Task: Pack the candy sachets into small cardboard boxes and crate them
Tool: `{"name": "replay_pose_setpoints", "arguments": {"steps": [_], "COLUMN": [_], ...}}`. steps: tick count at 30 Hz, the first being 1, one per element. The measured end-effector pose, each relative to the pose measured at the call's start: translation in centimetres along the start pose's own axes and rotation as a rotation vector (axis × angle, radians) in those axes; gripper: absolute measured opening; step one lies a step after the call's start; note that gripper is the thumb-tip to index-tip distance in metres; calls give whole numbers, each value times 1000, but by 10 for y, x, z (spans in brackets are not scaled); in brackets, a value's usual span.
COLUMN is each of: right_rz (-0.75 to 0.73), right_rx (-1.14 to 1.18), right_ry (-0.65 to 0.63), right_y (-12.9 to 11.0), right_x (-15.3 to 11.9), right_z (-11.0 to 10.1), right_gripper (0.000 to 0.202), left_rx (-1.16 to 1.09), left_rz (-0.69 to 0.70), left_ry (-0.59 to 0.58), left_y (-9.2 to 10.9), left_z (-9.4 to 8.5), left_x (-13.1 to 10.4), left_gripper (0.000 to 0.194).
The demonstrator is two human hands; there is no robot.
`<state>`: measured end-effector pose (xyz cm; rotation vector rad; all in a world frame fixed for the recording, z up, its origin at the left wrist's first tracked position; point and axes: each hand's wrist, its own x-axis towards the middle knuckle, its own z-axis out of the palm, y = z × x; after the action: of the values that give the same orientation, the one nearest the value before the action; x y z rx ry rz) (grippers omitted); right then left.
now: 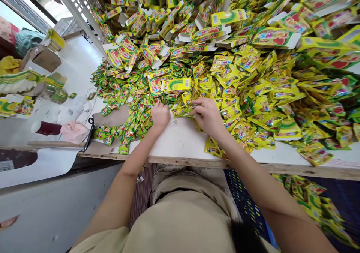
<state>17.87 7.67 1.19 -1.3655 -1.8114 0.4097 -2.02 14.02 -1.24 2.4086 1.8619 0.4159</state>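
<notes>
My left hand (160, 116) is closed, knuckles up, at the right edge of a heap of small green wrapped candies (137, 112). Its fingertips are hidden, so what they hold cannot be made out. My right hand (208, 117) has its fingers bent and apart, their tips at the near edge of the yellow sachets (232, 112). A yellow sachet (186, 98) lies just beyond those fingertips. Two small yellow-green boxes (176, 85) rest on the heap beyond my hands, one lying flat and one partly covered. A strip of white tabletop (180, 136) shows between my forearms.
Flat yellow-green boxes (275, 38) pile up at the back, beside a white perforated crate (80, 0). At left are a plastic jar (53, 93), a brown carton (45, 58), a dark red cup (46, 128) and pink tissue (73, 131). A blue crate (244, 196) stands below the table edge.
</notes>
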Motion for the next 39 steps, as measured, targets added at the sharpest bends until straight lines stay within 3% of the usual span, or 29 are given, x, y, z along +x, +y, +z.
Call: {"name": "replay_pose_setpoints", "arguments": {"steps": [3, 6, 9, 11, 14, 17, 19, 22, 26, 28, 31, 36, 39], "right_rz": [245, 520, 613, 625, 607, 559, 535, 512, 518, 551, 592, 592, 589], "right_rx": [363, 670, 816, 818, 696, 541, 464, 406, 455, 571, 784, 890, 853], "right_ry": [129, 124, 54, 13, -98, -262, -299, -260, -234, -210, -110, 1, -5], "right_y": [-8, -14, -14, -12, -7, -2, -2, -5, -11, -14, -21, -34, -35], "right_x": [-21, -36, -45, -49, -58, -70, -77, -79, -76, -76, -75, -60, -52], "right_z": [-16, -15, -1, 9, 16, 15, 13, 11, 13, 16, 17, 14, 14], "right_gripper": [2, 23, 32, 33, 30, 26, 24, 23, 25, 30, 38, 39, 39], "left_rx": [-224, -619, -1047, -1206, -1205, -910, -644, -299, -150, -236, -547, -1228, -1412], "left_rz": [2, -17, -132, -226, -308, -191, -73, 11, 68, 64, -4, -186, -292], "left_ry": [55, 100, -31, -143, -208, -291, -233, -54, -79, -41, 41, -170, -180], "left_y": [-1, 10, 31, 40, 37, 19, 8, -4, -12, -12, 1, 36, 46], "left_z": [-13, -27, -29, -23, -12, -10, -13, -17, -12, -10, -17, -30, -27], "left_x": [-6, -25, -50, -66, -83, -92, -91, -78, -57, -53, -60, -89, -98], "left_gripper": [13, 13, 15, 19, 22, 17, 16, 30, 25, 15, 16, 32, 32]}}
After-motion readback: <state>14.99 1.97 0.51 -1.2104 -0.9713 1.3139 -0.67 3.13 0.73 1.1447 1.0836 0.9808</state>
